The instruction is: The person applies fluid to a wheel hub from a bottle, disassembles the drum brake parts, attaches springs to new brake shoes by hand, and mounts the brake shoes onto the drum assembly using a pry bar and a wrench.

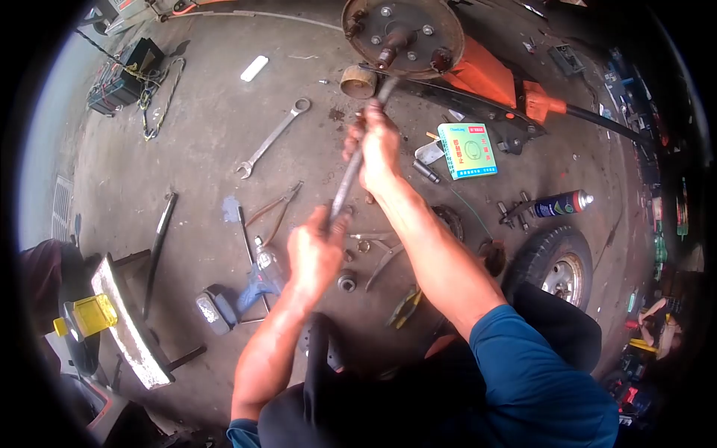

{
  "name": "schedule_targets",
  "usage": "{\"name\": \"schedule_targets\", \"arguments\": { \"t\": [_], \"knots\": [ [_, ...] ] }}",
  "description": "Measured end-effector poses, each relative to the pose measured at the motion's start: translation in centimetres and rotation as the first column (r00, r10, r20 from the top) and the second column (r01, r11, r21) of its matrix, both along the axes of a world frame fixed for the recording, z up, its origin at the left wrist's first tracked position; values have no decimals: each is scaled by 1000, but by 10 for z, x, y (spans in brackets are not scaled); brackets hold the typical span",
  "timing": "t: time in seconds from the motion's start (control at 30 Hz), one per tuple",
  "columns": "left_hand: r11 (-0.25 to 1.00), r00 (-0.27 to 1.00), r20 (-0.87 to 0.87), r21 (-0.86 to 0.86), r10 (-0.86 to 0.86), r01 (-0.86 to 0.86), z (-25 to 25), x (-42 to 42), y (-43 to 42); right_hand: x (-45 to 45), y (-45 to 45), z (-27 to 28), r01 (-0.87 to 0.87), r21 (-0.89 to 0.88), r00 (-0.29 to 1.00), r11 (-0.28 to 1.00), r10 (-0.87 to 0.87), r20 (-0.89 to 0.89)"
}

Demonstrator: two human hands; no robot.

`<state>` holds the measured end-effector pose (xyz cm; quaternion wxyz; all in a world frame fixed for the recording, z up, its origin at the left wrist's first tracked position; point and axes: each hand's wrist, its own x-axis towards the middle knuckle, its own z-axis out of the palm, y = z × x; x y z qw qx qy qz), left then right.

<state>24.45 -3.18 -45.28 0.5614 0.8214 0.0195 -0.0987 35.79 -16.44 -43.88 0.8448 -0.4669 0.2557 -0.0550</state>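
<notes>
Both my hands are closed around a long metal bar (pixel 349 181) that slants up toward a round, rusty brake plate (pixel 441 33) with a hub spindle. My right hand (pixel 379 145) grips it higher up, close below the plate. Lower down, my left hand (pixel 317 250) is wrapped around the bar's near end. The bar's upper end is blurred at the plate's lower edge; whether it touches cannot be made out. Beside that end lies a rusty round cap (pixel 358 82) on the floor.
An orange floor jack (pixel 485 75) stands right of the plate. Around me lie a combination wrench (pixel 272 140), pliers (pixel 278 209), a blue power tool (pixel 261 280), a green box (pixel 467 151), a spray can (pixel 556 205) and a wheel (pixel 556 265). A battery (pixel 125 78) sits far left.
</notes>
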Motion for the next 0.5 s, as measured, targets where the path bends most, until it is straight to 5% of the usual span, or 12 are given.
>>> {"name": "schedule_targets", "arguments": {
  "t": [0.03, 0.07, 0.13, 0.27, 0.37, 0.43, 0.5],
  "knots": [
    [989, 996, -54, 130, -66, 72, 17, -3, -6, -9, -7, 2, 23, 12, 999, 1000, -24, 24],
    [993, 995, 21, 75, -98, 96, 9, -9, -12, -16, -12, 5, 44, 24, 998, 999, -45, 50],
    [959, 991, -8, -254, -133, 127, 11, -9, -11, -20, -18, 13, 109, -62, 989, 992, -102, 106],
    [984, 976, -159, -117, -150, 132, 21, 23, 20, 1, 11, 4, 227, -178, 970, 957, -207, 124],
    [999, 997, 68, -40, 38, -35, -8, 29, 33, 23, 34, -15, 80, -71, 996, 994, -78, 34],
    [983, 996, 92, 185, -2, -15, 6, 26, 32, 25, 31, -3, 34, -78, 998, 996, -38, -56],
    [954, 992, 119, 300, -49, 11, 17, 11, 11, 11, 14, -9, 40, -54, 998, 998, -38, 50]
  ]
}}
